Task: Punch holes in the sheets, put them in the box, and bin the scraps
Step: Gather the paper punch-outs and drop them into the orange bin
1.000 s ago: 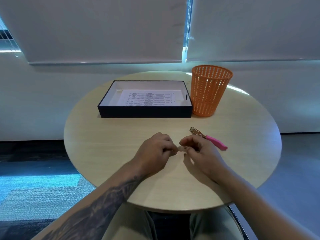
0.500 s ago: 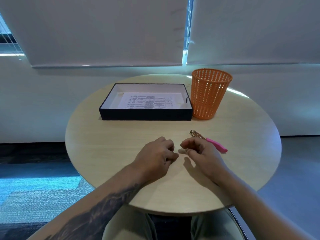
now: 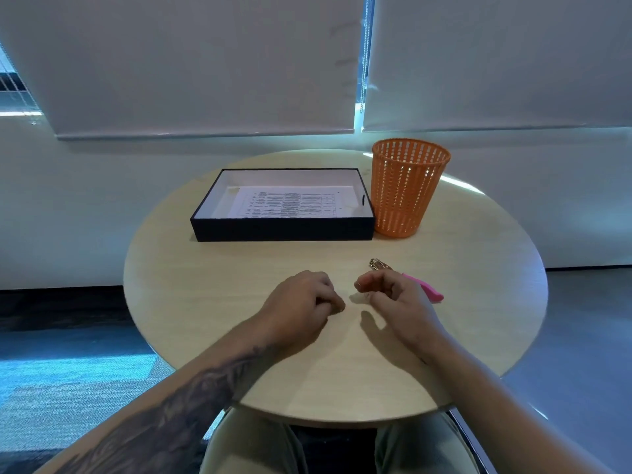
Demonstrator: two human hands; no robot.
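Printed sheets (image 3: 287, 203) already lie in the box (image 3: 284, 230) beyond both hands; left hand (image 3: 301, 309) and right hand (image 3: 393, 299) curl, pinching presumably scraps, still unbinned, too small to tell

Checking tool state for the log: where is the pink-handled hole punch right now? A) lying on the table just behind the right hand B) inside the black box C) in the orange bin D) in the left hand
A: the hole punch lies flat on the table, its pink handle sticking out past the right hand, with no fingers around it.
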